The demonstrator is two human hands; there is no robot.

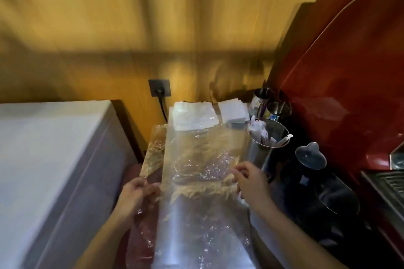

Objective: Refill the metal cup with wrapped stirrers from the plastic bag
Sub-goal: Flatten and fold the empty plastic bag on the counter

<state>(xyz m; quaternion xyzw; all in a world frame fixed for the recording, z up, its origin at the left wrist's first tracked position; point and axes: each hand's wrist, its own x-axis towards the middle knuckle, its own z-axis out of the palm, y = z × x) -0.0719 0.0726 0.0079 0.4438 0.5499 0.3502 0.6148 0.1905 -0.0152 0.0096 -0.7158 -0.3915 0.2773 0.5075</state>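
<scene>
Hands (135, 194) gripping plastic bag (196, 170)

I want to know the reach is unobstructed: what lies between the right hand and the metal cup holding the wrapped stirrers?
In the head view, only the plastic bag's upper corner lies between the right hand and the metal cup.

Clear crinkled plastic bag (196, 170) lies down the bench (260, 229) middle, its left side hanging over the bench's left edge. Left hand (135, 194) on bag's left edge, right hand (251, 181) on its right edge. Behind bag, at bench back: stacks of white flat packets (192, 113). Shiny metal cup (265, 144) w/ white wrapped stirrers (259, 129) in it stands just right of bag; smaller steel cups (271, 105) behind it. Dark lidded glass jug (314, 172) right of & in front of cup. White chest-like cabinet (48, 170) left of bench.
</scene>
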